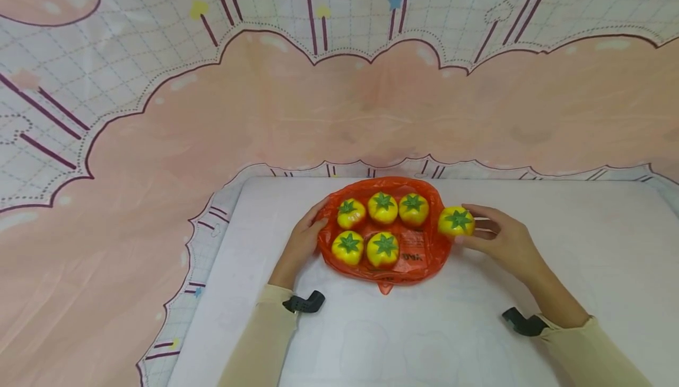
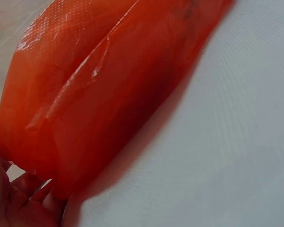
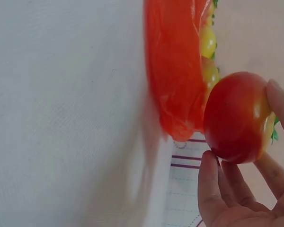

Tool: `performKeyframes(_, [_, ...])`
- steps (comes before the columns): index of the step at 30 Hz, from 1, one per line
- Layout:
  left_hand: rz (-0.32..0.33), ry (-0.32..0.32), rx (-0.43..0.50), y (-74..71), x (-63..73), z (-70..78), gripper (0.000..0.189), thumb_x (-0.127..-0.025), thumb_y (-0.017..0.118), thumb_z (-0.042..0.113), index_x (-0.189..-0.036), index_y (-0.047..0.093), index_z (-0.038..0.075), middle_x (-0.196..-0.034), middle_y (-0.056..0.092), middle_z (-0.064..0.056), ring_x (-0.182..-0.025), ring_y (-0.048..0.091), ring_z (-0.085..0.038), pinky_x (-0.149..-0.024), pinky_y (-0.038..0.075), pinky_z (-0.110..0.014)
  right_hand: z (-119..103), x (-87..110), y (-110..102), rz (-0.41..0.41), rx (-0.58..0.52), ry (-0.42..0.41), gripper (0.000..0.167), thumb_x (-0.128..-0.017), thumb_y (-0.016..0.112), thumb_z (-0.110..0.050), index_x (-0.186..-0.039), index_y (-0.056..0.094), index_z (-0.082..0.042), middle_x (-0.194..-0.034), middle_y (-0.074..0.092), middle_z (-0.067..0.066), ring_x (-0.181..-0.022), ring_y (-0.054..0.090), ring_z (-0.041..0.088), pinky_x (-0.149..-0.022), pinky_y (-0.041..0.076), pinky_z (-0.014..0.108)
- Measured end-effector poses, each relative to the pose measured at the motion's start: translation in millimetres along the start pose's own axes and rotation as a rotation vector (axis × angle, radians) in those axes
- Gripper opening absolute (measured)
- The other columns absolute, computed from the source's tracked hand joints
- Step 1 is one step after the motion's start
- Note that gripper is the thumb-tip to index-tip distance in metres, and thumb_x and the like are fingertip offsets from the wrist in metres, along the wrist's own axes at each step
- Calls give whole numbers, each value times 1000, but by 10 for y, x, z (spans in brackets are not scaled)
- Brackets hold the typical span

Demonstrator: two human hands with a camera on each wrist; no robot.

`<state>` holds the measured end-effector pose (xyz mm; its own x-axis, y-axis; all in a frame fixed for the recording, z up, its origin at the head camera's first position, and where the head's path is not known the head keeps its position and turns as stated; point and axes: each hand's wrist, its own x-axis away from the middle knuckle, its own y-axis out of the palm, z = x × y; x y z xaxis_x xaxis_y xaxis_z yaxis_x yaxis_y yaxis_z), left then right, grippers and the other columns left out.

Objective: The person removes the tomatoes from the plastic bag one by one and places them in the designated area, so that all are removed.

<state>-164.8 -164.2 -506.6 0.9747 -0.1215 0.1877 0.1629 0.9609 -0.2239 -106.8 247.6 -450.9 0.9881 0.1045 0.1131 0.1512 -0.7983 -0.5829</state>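
A red plastic bag [image 1: 411, 245] lies spread into a round, shallow bowl shape on the white table. Inside sit several shiny tomatoes, yellow on top with green star-shaped leaves; one tomato [image 1: 383, 249] is at the front. My left hand [image 1: 305, 235] grips the bag's left rim, thumb over the edge; its fingers [image 2: 23, 201] show under the red plastic in the left wrist view. At the right rim, my right hand [image 1: 501, 237] holds another tomato [image 1: 456, 222] between thumb and fingertips. The right wrist view shows this tomato's red underside [image 3: 236, 120], raised beside the bag.
The white table [image 1: 398, 340] extends in front of the bag and to both sides. Behind it hangs a patterned cloth [image 1: 371, 110] with pink cloud shapes. Each wrist wears a black strap-on mount, such as the left mount [image 1: 305, 302].
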Motion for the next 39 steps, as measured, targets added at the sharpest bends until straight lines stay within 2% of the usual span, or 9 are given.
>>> performKeyframes(2, [-8,-3,11,2,-5,5,47,-107,48,25,-150,47,42,-163,38,8,-155,29,-20,-126,29,-46,10,5,-7,0,-17,10,81,-86,78,-50,-154,46,-20,-152,49,17,-128,60,41,-93,61,39])
performKeyframes(7, [-4,-18,3,3,-2,11,47,-107,48,25,-150,47,44,-164,37,8,-155,29,-21,-125,31,-47,29,12,3,8,-49,12,79,-87,78,-49,-154,46,-23,-153,48,16,-132,56,42,-94,60,43])
performKeyframes(12, [2,-9,-14,-3,5,3,46,-106,48,27,-148,49,46,-163,38,9,-155,30,-20,-124,31,-47,65,14,13,16,-67,13,79,-88,77,-48,-156,43,-24,-154,46,15,-133,54,41,-91,62,40])
performKeyframes(18, [5,-22,-15,1,-2,0,46,-106,48,28,-146,49,50,-162,39,13,-154,31,-17,-124,33,-45,89,-8,-1,41,-58,39,79,-90,74,-49,-157,41,-25,-157,43,14,-135,51,42,-95,60,48])
performKeyframes(20, [4,-25,-20,5,-3,4,46,-106,48,28,-146,48,51,-162,38,13,-154,31,-18,-124,33,-46,95,-19,-5,44,-62,54,79,-91,73,-51,-158,40,-25,-158,42,13,-136,50,42,-94,60,42])
performKeyframes(26, [6,-27,-29,9,-6,8,45,-106,48,29,-146,48,50,-163,38,12,-155,29,-18,-124,32,-46,114,-53,-3,49,-131,97,79,-90,74,-51,-158,40,-27,-159,40,11,-138,48,40,-83,53,11])
performKeyframes(30, [4,-42,-24,3,2,14,46,-106,48,29,-145,48,52,-162,37,14,-154,30,-18,-123,34,-46,118,-71,-10,52,-163,108,82,-89,75,-50,-158,39,-25,-160,39,12,-139,46,41,-81,51,7])
performKeyframes(39, [7,-53,-17,-3,-10,24,46,-106,49,28,-146,49,50,-163,38,12,-154,30,-19,-123,34,-47,133,-117,-52,65,-152,151,84,-89,73,-54,-160,36,-29,-162,37,13,-141,45,42,-81,51,6])
